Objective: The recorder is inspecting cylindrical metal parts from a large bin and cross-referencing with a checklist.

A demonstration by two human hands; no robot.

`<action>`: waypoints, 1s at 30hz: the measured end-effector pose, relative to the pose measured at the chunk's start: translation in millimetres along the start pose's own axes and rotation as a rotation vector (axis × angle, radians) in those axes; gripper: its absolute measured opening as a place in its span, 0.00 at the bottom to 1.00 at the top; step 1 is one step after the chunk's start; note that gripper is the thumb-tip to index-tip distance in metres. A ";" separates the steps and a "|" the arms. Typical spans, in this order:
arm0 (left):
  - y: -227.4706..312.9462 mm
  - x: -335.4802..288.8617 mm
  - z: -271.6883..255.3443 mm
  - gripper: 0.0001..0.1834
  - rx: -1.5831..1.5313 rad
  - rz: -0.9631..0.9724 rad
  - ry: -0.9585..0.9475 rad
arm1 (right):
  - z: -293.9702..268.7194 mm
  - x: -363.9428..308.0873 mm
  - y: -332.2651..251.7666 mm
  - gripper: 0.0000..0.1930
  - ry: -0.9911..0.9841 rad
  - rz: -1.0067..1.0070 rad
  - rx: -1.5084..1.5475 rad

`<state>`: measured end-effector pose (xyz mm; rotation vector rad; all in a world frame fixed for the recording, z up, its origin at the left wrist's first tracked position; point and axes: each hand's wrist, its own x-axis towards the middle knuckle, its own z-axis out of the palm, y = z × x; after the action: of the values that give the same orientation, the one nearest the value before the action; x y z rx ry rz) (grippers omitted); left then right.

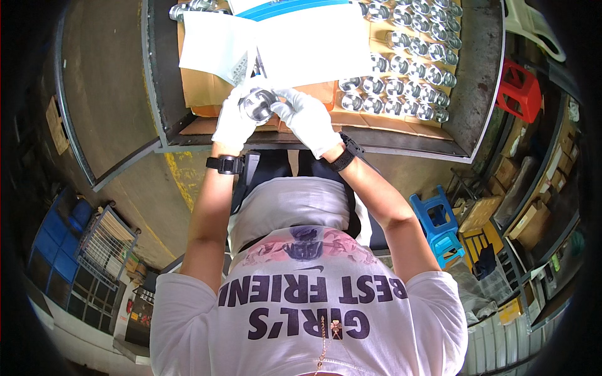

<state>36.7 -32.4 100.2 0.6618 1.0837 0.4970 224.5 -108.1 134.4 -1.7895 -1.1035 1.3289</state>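
A shiny metal engine piston (258,104) is held up in front of me over the near edge of the workbench. My left hand (233,119), in a white glove, is wrapped round its left side. From the right, the gloved fingers of my right hand (309,120) close on the piston's other side. Just beyond the hands lie white sheets (313,50), brightly lit, partly over brown cardboard (204,94). On the right half of the bench, several similar pistons (394,86) stand in rows on cardboard.
The bench has a raised dark metal rim (467,106). A blue item (282,9) lies at its far side. To the right are a red stool (519,92), blue stools (434,213) and shelves with boxes (533,219). A wire basket (106,244) stands at lower left.
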 end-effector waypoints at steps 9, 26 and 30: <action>-2.2 3.3 -11.1 0.20 0.136 0.061 0.022 | 0.7 -4.0 -0.4 0.18 0.030 -0.140 0.029; 11.8 -6.2 9.3 0.28 0.527 0.225 0.015 | 6.0 -13.9 9.6 0.13 -0.005 -0.366 -0.043; 11.8 -5.4 11.2 0.29 0.510 0.214 0.016 | 2.7 -15.2 10.1 0.14 -0.018 -0.399 -0.089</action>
<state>44.2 -30.4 115.5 1.2324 1.1703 0.4089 222.3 -126.1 131.3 -1.5151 -1.4588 1.0700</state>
